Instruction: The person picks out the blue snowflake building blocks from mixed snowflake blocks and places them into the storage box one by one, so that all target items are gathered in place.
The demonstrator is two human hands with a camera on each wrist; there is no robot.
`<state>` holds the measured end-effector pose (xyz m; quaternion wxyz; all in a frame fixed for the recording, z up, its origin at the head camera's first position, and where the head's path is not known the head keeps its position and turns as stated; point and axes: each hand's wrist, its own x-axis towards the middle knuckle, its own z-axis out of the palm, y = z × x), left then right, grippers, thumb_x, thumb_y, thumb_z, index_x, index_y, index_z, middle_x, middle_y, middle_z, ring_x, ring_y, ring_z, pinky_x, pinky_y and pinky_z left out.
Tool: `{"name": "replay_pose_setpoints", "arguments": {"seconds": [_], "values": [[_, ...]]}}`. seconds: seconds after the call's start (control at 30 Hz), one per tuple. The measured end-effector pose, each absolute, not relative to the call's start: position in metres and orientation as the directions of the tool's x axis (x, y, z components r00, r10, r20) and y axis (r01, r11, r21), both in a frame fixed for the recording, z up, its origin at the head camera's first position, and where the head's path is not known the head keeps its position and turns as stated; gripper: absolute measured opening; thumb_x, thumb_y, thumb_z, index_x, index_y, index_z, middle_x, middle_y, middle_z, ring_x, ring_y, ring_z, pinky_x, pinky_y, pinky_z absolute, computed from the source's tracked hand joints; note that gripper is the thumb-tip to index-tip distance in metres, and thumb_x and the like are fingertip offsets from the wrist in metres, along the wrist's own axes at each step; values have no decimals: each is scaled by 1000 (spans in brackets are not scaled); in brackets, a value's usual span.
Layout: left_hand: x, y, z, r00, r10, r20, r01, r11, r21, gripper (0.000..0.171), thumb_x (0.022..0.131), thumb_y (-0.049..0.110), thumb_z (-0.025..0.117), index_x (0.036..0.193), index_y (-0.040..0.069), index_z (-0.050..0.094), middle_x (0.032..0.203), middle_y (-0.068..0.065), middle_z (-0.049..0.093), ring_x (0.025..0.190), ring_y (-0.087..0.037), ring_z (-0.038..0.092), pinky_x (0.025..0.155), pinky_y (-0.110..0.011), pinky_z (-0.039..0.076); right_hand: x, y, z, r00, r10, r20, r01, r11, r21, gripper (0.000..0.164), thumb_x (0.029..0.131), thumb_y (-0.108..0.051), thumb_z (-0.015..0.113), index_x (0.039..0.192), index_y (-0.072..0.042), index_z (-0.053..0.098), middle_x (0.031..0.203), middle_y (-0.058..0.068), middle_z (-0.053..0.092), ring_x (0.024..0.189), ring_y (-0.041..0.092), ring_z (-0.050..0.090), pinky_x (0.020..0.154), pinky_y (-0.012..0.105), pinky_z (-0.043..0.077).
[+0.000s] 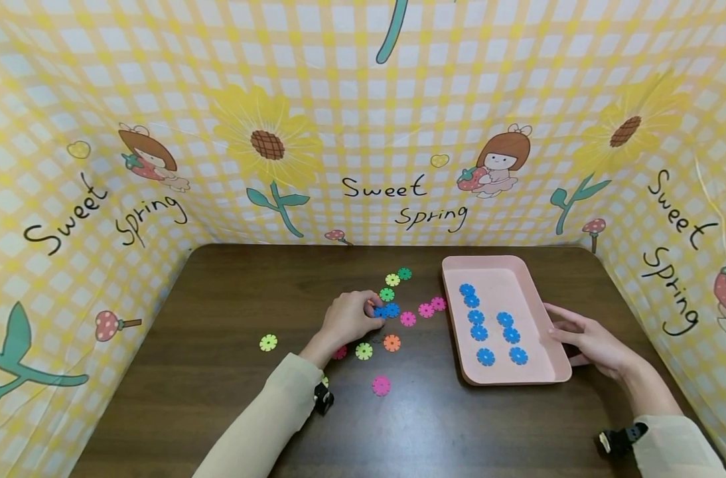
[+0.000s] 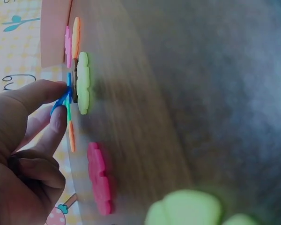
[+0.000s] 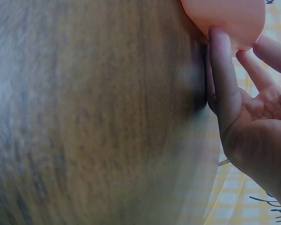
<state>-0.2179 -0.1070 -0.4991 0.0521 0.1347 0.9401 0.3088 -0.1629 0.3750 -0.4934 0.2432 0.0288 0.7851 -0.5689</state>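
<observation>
My left hand [image 1: 349, 318] pinches a blue flower-shaped disc [image 2: 60, 101] between thumb and fingertip, low over the table; a second blue disc [image 1: 393, 310] lies right beside it. The pink tray [image 1: 506, 265] stands to the right, with several blue discs [image 1: 485, 357] lying flat in two rough columns inside. At the tray's right side is my right hand [image 1: 596, 342], its fairly straight fingers touching the outer wall [image 3: 229, 21] and holding nothing between them.
Around the left hand lie pink [image 1: 381, 386], orange [image 1: 391, 342], yellow-green [image 1: 364, 351] and green discs [image 1: 405, 273]. One yellow-green disc [image 1: 269, 342] lies apart at the left. Checked cloth [image 1: 363, 133] walls in the brown table [image 1: 219, 411] at the back and sides.
</observation>
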Motion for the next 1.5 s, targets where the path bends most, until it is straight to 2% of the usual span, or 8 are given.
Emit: {"name": "replay_pose_setpoints", "arguments": {"seconds": [0.37, 0.5, 0.63, 0.87, 1.07, 1.37, 1.5], "values": [[-216, -96, -492, -942, 330, 55, 269, 650, 711, 27, 88, 27, 86, 112, 18, 78, 85, 12, 72, 78, -7, 65, 71, -33, 53, -163, 376, -495, -882, -234, -409, 319, 342, -884, 77, 108, -25, 59, 166, -7, 12, 154, 41, 32, 106, 28, 68, 80, 52, 60], [-216, -80, -484, -938, 337, 74, 270, 583, 766, 27, 90, 26, 84, 114, 17, 77, 90, 9, 74, 75, -6, 65, 65, -30, 51, -163, 376, -494, -882, -236, -408, 317, 344, -884, 77, 108, -25, 59, 166, -6, 12, 155, 41, 30, 106, 29, 68, 80, 52, 60], [-216, -58, -478, -926, 362, 107, 296, 522, 800, 25, 92, 26, 82, 114, 16, 77, 92, 8, 75, 61, -8, 61, 54, -27, 45, -163, 377, -494, -880, -232, -414, 322, 350, -880, 77, 108, -26, 59, 166, -7, 11, 156, 41, 28, 108, 29, 67, 81, 52, 60], [-218, -15, -469, -915, 383, 126, 312, 476, 822, 25, 91, 26, 83, 114, 18, 76, 90, 11, 73, 62, -8, 62, 54, -27, 49, -164, 377, -495, -880, -222, -419, 324, 363, -874, 77, 108, -26, 59, 166, -8, 12, 154, 41, 32, 108, 30, 67, 81, 52, 60], [-221, 22, -464, -906, 408, 115, 319, 477, 819, 28, 93, 24, 81, 119, 15, 77, 90, 12, 73, 72, -4, 62, 59, -25, 49, -165, 376, -495, -883, -224, -412, 320, 356, -878, 77, 107, -26, 60, 166, -8, 14, 151, 40, 36, 107, 30, 67, 80, 52, 60], [-227, 65, -464, -903, 423, 76, 325, 555, 766, 29, 93, 32, 81, 119, 23, 76, 90, 16, 71, 80, 3, 62, 70, -21, 50, -164, 374, -492, -886, -228, -404, 319, 332, -888, 77, 106, -23, 61, 166, -7, 15, 148, 38, 40, 106, 28, 68, 80, 53, 60], [-229, 81, -468, -901, 429, 54, 331, 603, 726, 27, 93, 31, 80, 119, 26, 76, 89, 18, 69, 78, 4, 60, 69, -21, 48, -165, 376, -492, -886, -227, -404, 320, 331, -888, 77, 106, -23, 62, 166, -8, 15, 145, 35, 45, 104, 28, 68, 80, 53, 60]]}}
